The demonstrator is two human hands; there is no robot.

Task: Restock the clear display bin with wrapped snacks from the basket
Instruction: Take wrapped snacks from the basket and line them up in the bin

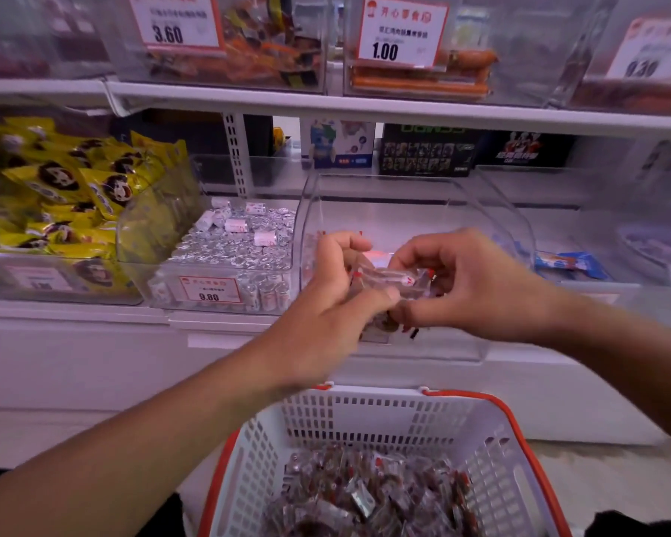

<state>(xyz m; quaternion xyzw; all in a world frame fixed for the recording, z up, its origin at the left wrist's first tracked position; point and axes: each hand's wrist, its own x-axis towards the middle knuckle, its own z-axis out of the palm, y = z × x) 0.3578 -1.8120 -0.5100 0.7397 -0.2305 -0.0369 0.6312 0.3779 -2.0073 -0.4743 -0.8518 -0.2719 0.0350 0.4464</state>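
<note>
Seemingly at the mouth of the clear bin [384, 203], the head view showed both hands meeting over its front edge. The left hand [338, 288] had its fingers curled around a small bunch of wrapped snacks [388, 282], and the right hand [469, 282] pinched the same bunch from the other side, so each grip was grasping the snacks; they were blurred, and how many there were could not be told. The snacks were held just above the bin's front lip, between the two hands. The bin itself stood on the lower shelf [74, 315], its inside mostly bare apart from some red print showing through the wall. Below the hands, a white basket [492, 451] with an orange rim and handle sat close to the camera, its bottom covered with a heap of more snacks [372, 494] in clear wrappers with dark contents and red marks. Just left of the clear bin stood a bin of silver rolls [233, 246] with a 9.80 tag [209, 290], and farther left lay yellow packets [55, 188]. A blue packet [570, 263] lay in the bin to the right. On the upper shelf, tags read 3.60 [171, 23] and 1.00 [401, 32].
</note>
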